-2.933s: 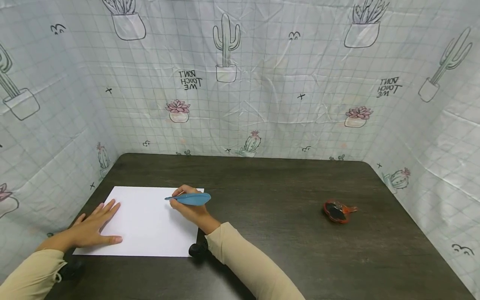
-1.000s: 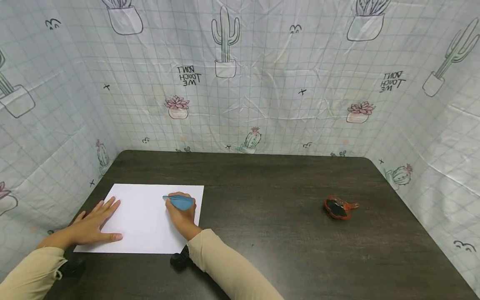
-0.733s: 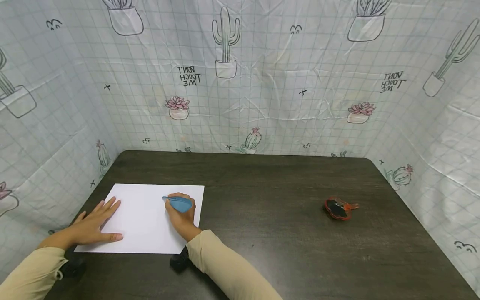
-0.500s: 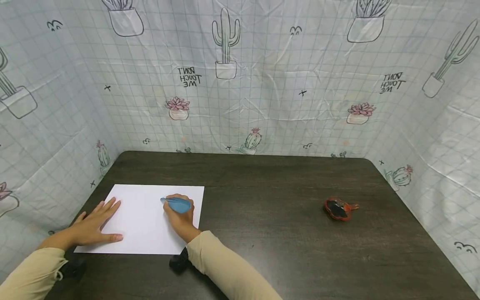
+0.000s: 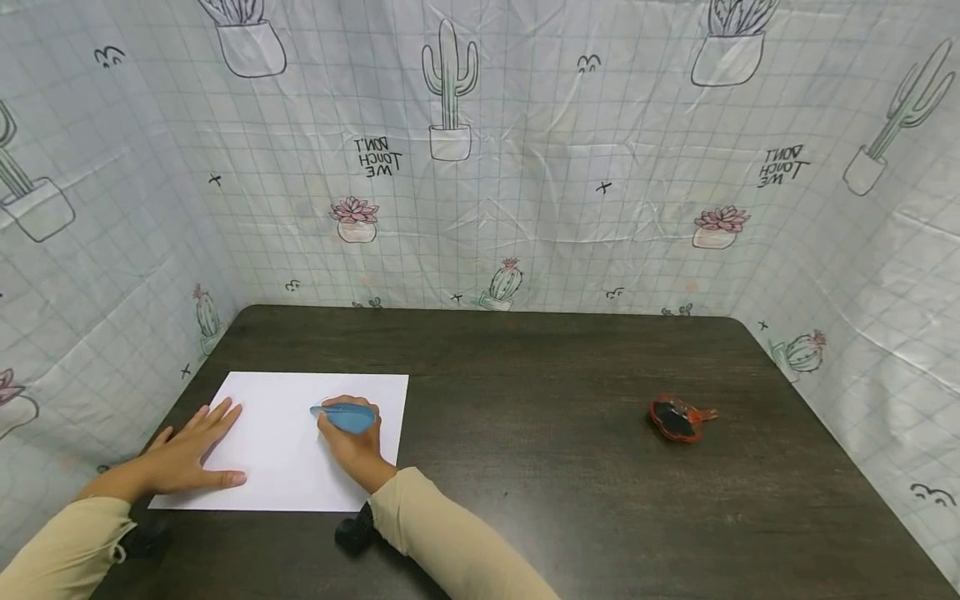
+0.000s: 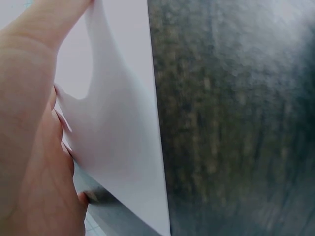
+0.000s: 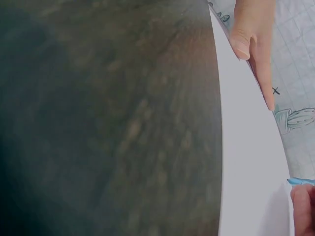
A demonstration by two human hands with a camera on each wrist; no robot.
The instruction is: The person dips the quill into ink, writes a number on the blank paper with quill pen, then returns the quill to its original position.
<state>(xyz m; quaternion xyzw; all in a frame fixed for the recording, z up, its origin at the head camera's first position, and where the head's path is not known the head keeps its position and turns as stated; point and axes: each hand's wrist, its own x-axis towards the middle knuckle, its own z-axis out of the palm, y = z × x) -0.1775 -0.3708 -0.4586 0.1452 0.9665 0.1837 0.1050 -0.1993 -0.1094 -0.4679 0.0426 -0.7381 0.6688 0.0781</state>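
Observation:
A sheet of white paper (image 5: 277,467) lies on the left part of the dark table. Spread across its left edge, my left hand (image 5: 187,454) rests with straight fingers, thumb apart; the left wrist view shows this hand (image 6: 44,147) over the paper (image 6: 123,118). My right hand (image 5: 356,442) pinches a blue feather-shaped pen (image 5: 348,417) above the sheet's right half, its narrow tip pointing left, right at the paper. In the right wrist view the pen (image 7: 300,181) shows only a short piece beside the fingers (image 7: 302,206).
On the right of the dark wood-grain table (image 5: 540,400) lies a small orange-rimmed thing (image 5: 678,419) with a black face and a short handle. Cloth walls (image 5: 517,167) printed with cacti enclose the back and sides. Black wrist cameras (image 5: 354,533) sit under the sleeves.
My right hand has moved left and toward me over the paper with the pen, a small part of that in the last half second. The left hand and the sheet have kept their place.

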